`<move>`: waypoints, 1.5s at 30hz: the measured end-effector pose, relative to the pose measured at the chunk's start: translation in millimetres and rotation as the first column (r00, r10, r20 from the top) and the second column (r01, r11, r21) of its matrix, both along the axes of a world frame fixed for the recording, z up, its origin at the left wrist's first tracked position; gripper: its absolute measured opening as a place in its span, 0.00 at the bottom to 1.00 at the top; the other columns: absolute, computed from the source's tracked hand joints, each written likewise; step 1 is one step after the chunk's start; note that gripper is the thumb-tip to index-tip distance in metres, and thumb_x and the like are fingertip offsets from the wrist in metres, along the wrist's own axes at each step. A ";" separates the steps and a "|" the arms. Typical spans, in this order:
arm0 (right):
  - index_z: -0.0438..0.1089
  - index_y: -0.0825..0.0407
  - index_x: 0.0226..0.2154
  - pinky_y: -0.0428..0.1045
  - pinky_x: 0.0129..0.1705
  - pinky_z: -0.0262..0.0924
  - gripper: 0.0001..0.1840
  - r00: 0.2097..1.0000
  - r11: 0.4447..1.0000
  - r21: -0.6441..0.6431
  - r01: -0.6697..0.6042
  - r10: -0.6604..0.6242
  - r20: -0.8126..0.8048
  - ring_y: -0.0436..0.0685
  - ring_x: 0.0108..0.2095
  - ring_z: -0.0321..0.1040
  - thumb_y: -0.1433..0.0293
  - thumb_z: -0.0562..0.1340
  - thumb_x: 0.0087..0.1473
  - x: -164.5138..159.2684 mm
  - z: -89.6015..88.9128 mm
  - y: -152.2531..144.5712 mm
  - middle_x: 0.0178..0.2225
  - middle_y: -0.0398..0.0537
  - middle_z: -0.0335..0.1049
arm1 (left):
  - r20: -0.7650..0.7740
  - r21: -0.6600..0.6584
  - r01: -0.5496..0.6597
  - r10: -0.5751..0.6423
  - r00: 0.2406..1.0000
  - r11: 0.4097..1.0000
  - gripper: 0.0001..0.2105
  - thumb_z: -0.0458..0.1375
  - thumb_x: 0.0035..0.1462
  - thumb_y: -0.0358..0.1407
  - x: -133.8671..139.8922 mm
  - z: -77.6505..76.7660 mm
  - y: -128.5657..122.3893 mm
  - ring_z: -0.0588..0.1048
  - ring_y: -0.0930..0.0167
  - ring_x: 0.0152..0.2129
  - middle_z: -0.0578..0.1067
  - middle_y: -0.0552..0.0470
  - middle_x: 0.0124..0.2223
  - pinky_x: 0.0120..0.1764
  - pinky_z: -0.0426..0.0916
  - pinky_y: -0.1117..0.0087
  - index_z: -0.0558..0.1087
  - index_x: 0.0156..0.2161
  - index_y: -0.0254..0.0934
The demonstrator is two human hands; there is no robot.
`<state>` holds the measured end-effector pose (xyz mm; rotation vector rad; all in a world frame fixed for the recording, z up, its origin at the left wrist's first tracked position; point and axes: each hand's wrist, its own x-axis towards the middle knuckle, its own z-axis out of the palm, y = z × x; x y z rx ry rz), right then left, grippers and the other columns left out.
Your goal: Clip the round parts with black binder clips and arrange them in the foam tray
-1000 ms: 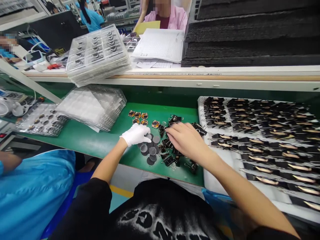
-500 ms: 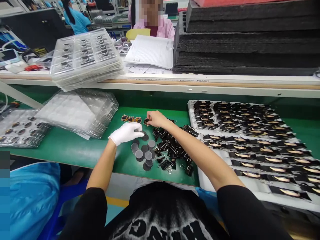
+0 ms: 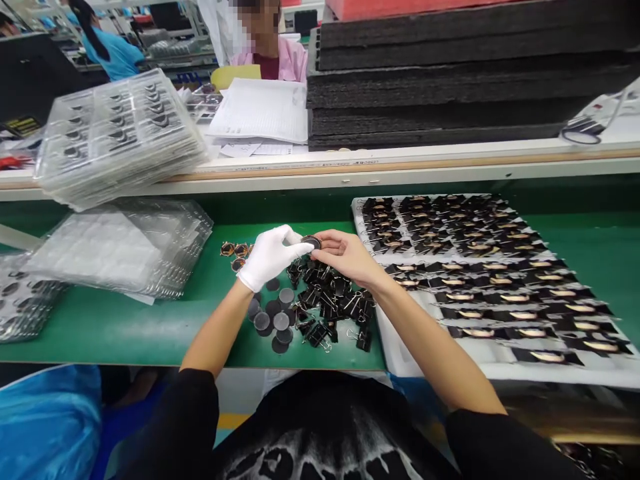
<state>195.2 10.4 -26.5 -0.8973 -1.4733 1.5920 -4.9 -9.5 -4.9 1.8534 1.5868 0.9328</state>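
Note:
My left hand [image 3: 274, 252], in a white glove, and my bare right hand [image 3: 345, 253] meet over the green table. Between their fingertips is a round black disc [image 3: 312, 241], pinched from both sides. Just below lies a heap of black binder clips [image 3: 333, 300] with wire handles. Left of the clips, loose grey and black discs [image 3: 281, 321] are spread on the table. Several small round parts with copper-coloured rims [image 3: 228, 249] sit left of my glove, partly hidden by it.
To the right, a white tray [image 3: 413, 343] carries rows of clips gripping round parts. Stacked clear plastic trays [image 3: 165, 247] lie at left, with another stack [image 3: 125, 140] on the shelf [image 3: 280, 170]. Black foam sheets [image 3: 440, 80] are piled there too. Two people [image 3: 273, 60] are beyond.
My right hand has come away from the row of copper-rimmed parts, and my left hand has risen from the loose discs. Both now hold one disc together. The view has shifted right.

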 end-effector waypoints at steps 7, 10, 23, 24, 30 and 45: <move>0.77 0.52 0.39 0.57 0.45 0.76 0.23 0.980 0.983 -0.073 0.169 -0.176 -0.097 0.59 0.34 0.80 0.58 0.77 0.44 17.5 -8.9 -7.8 0.35 0.50 0.82 | 0.031 -0.146 0.233 -0.231 0.972 0.961 0.20 0.59 0.62 0.52 -3.4 4.9 11.0 0.77 0.70 0.32 0.79 0.53 0.37 0.36 0.69 0.69 0.70 0.51 0.40; 0.77 0.52 0.39 0.56 0.42 0.76 0.22 0.957 0.963 -0.047 0.267 -0.271 -0.102 0.58 0.33 0.79 0.58 0.77 0.45 26.2 -11.6 -6.2 0.34 0.50 0.82 | -0.317 -0.217 0.260 -0.319 0.893 0.941 0.19 0.53 0.67 0.51 -17.4 -5.0 21.9 0.77 0.67 0.33 0.80 0.52 0.37 0.37 0.67 0.67 0.73 0.53 0.41; 0.77 0.49 0.40 0.59 0.59 0.68 0.18 0.995 0.993 -0.115 0.037 -0.047 -0.088 0.60 0.51 0.76 0.56 0.74 0.51 26.3 -20.9 -16.4 0.48 0.53 0.80 | -0.024 -0.177 0.010 -0.015 1.000 0.984 0.16 0.58 0.63 0.51 -8.5 7.6 17.6 0.77 0.71 0.23 0.79 0.54 0.28 0.28 0.68 0.72 0.73 0.34 0.39; 0.76 0.49 0.40 0.59 0.61 0.66 0.18 0.994 0.994 -0.104 0.036 -0.047 -0.100 0.60 0.53 0.75 0.56 0.74 0.52 24.4 -21.9 -17.9 0.49 0.53 0.79 | 0.095 -0.168 0.001 0.016 0.995 0.986 0.16 0.58 0.63 0.50 0.5 8.9 12.2 0.78 0.71 0.24 0.80 0.53 0.30 0.29 0.70 0.72 0.73 0.35 0.39; 0.73 0.49 0.41 0.57 0.53 0.72 0.20 0.984 0.998 -0.063 0.022 -0.033 -0.176 0.57 0.43 0.78 0.56 0.74 0.52 22.4 -23.9 -21.2 0.42 0.49 0.80 | 0.009 -0.100 0.052 -0.052 0.999 0.994 0.18 0.61 0.59 0.52 26.8 7.3 -1.7 0.75 0.71 0.23 0.77 0.54 0.26 0.28 0.66 0.70 0.71 0.29 0.39; 0.75 0.50 0.38 0.58 0.53 0.74 0.13 0.994 0.994 -0.023 -0.105 0.105 0.034 0.58 0.43 0.79 0.62 0.73 0.53 36.8 -14.2 -20.5 0.40 0.49 0.80 | -0.091 -0.341 0.260 -0.307 0.947 0.903 0.23 0.56 0.61 0.56 14.2 6.9 10.2 0.69 0.74 0.17 0.72 0.55 0.22 0.21 0.59 0.72 0.70 0.25 0.39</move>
